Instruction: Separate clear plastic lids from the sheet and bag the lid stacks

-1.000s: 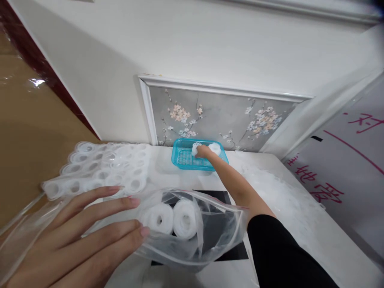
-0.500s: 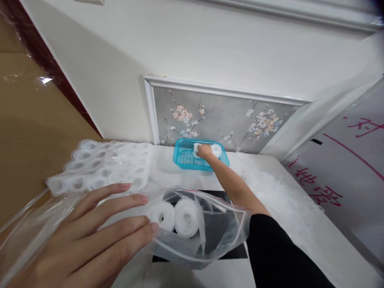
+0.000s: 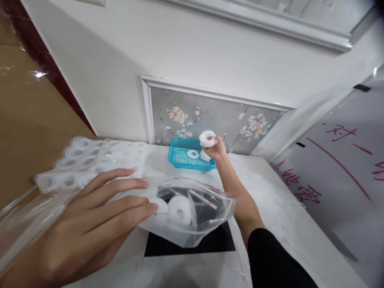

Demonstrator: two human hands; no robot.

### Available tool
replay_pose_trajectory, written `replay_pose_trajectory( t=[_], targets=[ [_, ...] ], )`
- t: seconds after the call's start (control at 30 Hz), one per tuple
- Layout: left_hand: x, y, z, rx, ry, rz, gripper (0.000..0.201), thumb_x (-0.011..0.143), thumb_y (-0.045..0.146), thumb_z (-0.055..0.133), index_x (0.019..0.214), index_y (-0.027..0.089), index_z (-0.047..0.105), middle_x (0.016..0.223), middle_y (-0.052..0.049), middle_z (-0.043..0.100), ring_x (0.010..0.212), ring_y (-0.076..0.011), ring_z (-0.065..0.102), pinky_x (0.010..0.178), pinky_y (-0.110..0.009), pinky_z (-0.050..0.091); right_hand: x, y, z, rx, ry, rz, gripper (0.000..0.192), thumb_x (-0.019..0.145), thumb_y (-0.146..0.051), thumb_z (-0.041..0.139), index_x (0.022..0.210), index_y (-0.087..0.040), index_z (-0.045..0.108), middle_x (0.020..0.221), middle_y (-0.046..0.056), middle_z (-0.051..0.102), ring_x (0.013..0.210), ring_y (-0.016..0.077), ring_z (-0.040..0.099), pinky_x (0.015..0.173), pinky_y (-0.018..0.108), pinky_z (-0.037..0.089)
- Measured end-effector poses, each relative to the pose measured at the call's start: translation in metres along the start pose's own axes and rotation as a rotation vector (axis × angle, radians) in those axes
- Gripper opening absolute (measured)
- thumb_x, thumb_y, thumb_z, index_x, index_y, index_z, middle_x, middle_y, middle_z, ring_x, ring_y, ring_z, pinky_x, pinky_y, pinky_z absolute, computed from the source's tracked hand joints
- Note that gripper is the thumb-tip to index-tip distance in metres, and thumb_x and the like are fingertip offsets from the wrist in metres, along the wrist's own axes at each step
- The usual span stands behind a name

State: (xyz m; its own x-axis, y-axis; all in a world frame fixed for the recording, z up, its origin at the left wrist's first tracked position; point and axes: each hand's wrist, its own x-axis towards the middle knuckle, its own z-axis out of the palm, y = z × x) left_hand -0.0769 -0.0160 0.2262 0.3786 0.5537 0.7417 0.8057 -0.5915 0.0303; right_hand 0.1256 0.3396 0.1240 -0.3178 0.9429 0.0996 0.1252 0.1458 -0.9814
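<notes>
My left hand (image 3: 99,224) is at the lower left, its fingers stretched along the side of a clear zip bag (image 3: 192,236) and gripping its edge; the thumb is hidden. The bag's mouth gapes towards me. Inside lie two white ring-shaped rolls (image 3: 180,210) side by side, one partly covered by my fingertips, and a thin pale strip (image 3: 204,199). My right hand (image 3: 217,150) is closed round a short stack of white rings (image 3: 207,138), raised just above the blue basket (image 3: 180,165). Another white ring (image 3: 193,154) lies flat in the basket, with more white rings beneath my hand.
Rows of white ring rolls in clear plastic (image 3: 99,158) stand at the left of the white table. A heap of thin clear bags (image 3: 267,200) lies to the right. A black mat (image 3: 192,246) is under the zip bag. A whiteboard (image 3: 339,192) leans at the right.
My right hand has lifted a stack of white rings up out of the blue basket. The left hand still holds the bag, which has shifted slightly left and up in view.
</notes>
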Motion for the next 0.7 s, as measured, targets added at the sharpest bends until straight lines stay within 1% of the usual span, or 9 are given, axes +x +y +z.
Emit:
replay_pose_trajectory(
  t=[0.1,0.17,0.23,0.3,0.4,0.47,0.53,0.6,0.7],
  targets=[
    [0.003,-0.002,0.001,0.006,-0.006,0.094,0.047,0.079,-0.001,0.055,0.114,0.029,0.064,0.088,0.005,0.073,0.100,-0.0195,0.063,0.099,-0.040,0.046,-0.044,-0.004,-0.005,0.304,0.010,-0.012,0.031,0.085,-0.043,0.027,0.089,-0.021,0.047,0.094,0.008,0.062,0.100,0.0188,0.058,0.075,0.029,0.050],
    [0.004,-0.005,0.001,0.040,-0.044,0.154,0.036,0.080,0.001,0.056,0.106,0.025,0.065,0.091,0.002,0.073,0.102,-0.0196,0.061,0.101,-0.040,0.044,-0.074,-0.005,-0.005,0.496,-0.012,0.003,0.031,0.082,-0.045,0.030,0.089,-0.021,0.048,0.100,0.009,0.062,0.101,0.0198,0.057,0.075,0.031,0.050],
    [0.006,-0.008,0.001,0.081,-0.070,0.169,0.030,0.082,0.002,0.057,0.103,0.023,0.063,0.094,0.001,0.072,0.102,-0.0191,0.059,0.101,-0.040,0.043,-0.098,-0.005,-0.004,0.592,-0.049,0.033,0.035,0.083,-0.047,0.028,0.091,-0.021,0.049,0.103,0.008,0.062,0.099,0.0200,0.057,0.072,0.031,0.049],
    [0.007,-0.011,0.000,0.099,-0.080,0.155,0.027,0.083,0.004,0.057,0.101,0.023,0.063,0.094,0.000,0.070,0.100,-0.0184,0.059,0.099,-0.039,0.043,-0.115,-0.008,-0.004,0.667,-0.082,0.096,0.038,0.084,-0.051,0.028,0.090,-0.021,0.050,0.097,0.008,0.063,0.090,0.0200,0.058,0.067,0.030,0.048],
    [0.009,-0.015,-0.001,0.101,-0.062,0.145,0.020,0.086,0.005,0.055,0.097,0.021,0.062,0.094,-0.002,0.067,0.095,-0.0177,0.059,0.096,-0.038,0.044,-0.132,-0.024,-0.008,0.786,-0.075,0.216,0.022,0.080,-0.044,0.046,0.081,-0.022,0.047,0.075,0.003,0.060,0.068,0.0163,0.055,0.057,0.026,0.045],
    [0.010,-0.017,-0.001,0.133,-0.066,0.149,0.015,0.088,0.009,0.053,0.095,0.020,0.060,0.092,-0.002,0.065,0.093,-0.0170,0.060,0.094,-0.037,0.044,-0.144,-0.047,-0.011,0.847,-0.089,0.239,0.016,0.073,-0.033,0.057,0.076,-0.022,0.045,0.066,-0.002,0.057,0.058,0.0132,0.051,0.050,0.022,0.041],
    [0.010,-0.016,-0.002,0.177,-0.108,0.168,0.013,0.090,0.012,0.050,0.094,0.021,0.057,0.091,-0.001,0.065,0.093,-0.0161,0.060,0.094,-0.034,0.043,-0.161,-0.078,-0.013,0.872,-0.164,0.205,0.019,0.068,-0.028,0.063,0.076,-0.022,0.046,0.065,-0.003,0.057,0.057,0.0120,0.051,0.048,0.021,0.041],
    [0.011,-0.013,-0.003,0.205,-0.170,0.191,0.018,0.091,0.009,0.044,0.096,0.023,0.055,0.089,0.001,0.066,0.093,-0.0153,0.060,0.096,-0.034,0.041,-0.181,-0.114,-0.012,0.867,-0.273,0.156,0.020,0.067,-0.023,0.065,0.076,-0.021,0.048,0.067,-0.004,0.058,0.062,0.0120,0.054,0.053,0.022,0.046],
    [0.014,-0.008,-0.004,0.256,-0.217,0.242,0.033,0.087,0.001,0.035,0.097,0.025,0.055,0.088,0.002,0.067,0.088,-0.0138,0.061,0.102,-0.037,0.036,-0.209,-0.163,-0.004,0.748,-0.424,0.109,0.015,0.070,-0.018,0.064,0.075,-0.020,0.050,0.063,-0.006,0.053,0.061,0.0096,0.054,0.060,0.023,0.050]
  ],
)
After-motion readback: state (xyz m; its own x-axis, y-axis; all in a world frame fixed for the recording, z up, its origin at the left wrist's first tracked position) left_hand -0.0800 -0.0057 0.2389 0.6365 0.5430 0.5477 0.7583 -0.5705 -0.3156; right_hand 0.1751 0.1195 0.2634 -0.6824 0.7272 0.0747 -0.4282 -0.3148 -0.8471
